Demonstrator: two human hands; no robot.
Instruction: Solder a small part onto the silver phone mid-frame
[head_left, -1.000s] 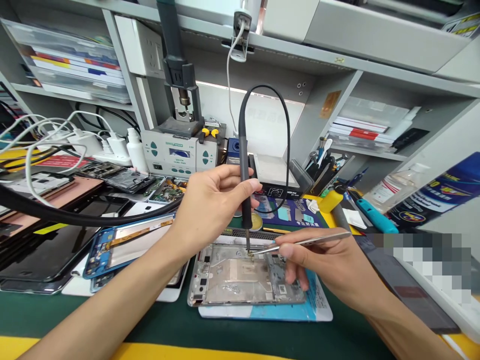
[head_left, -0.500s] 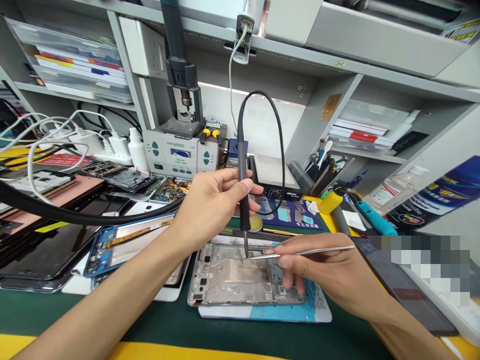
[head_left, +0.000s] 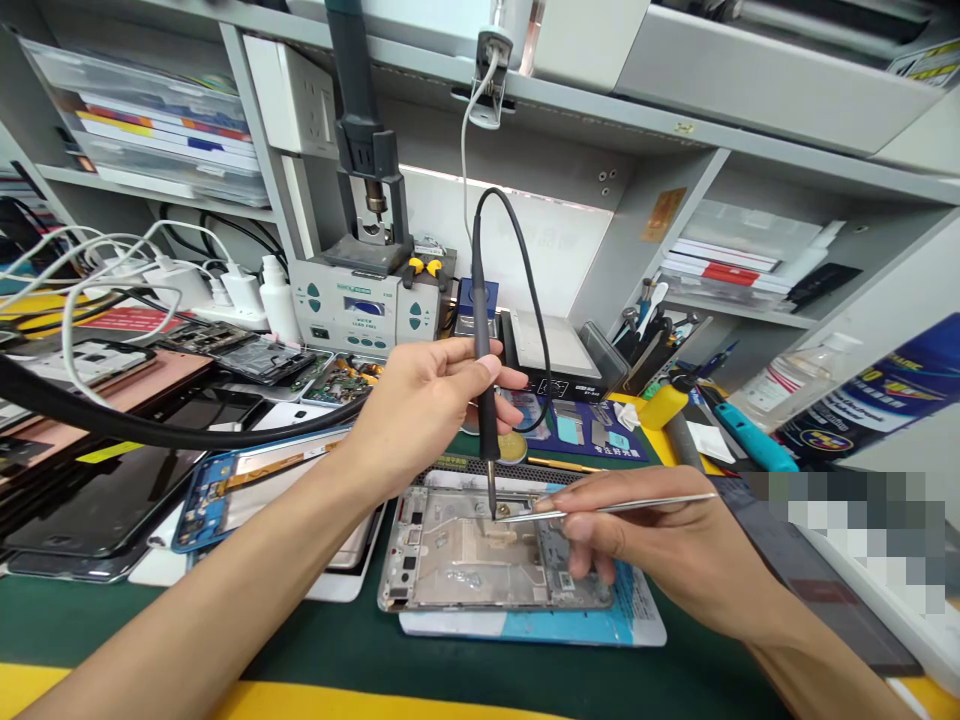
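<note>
My left hand (head_left: 420, 410) is closed around a black soldering iron (head_left: 484, 385), held upright with its tip touching the upper middle of an opened silver phone frame (head_left: 450, 560). My right hand (head_left: 645, 545) pinches silver tweezers (head_left: 600, 508) that lie nearly level, their tips meeting the iron's tip on the frame. The right fingers rest on the frame's right part. The frame lies on a blue and white mat (head_left: 630, 615). The iron's black cable (head_left: 525, 270) loops up and back down behind it.
A soldering station (head_left: 360, 305) stands at the back centre. Disassembled phones and screens (head_left: 112, 480) crowd the left, under a thick black hose (head_left: 150, 430) and white cables. Tools, a yellow bottle (head_left: 664, 400) and a blue-handled tool (head_left: 750, 435) lie at right. Shelves above.
The iron's cable loop has narrowed and the iron stands slightly more upright. Both tool tips stay together on the same spot of the frame; the view shifted a little.
</note>
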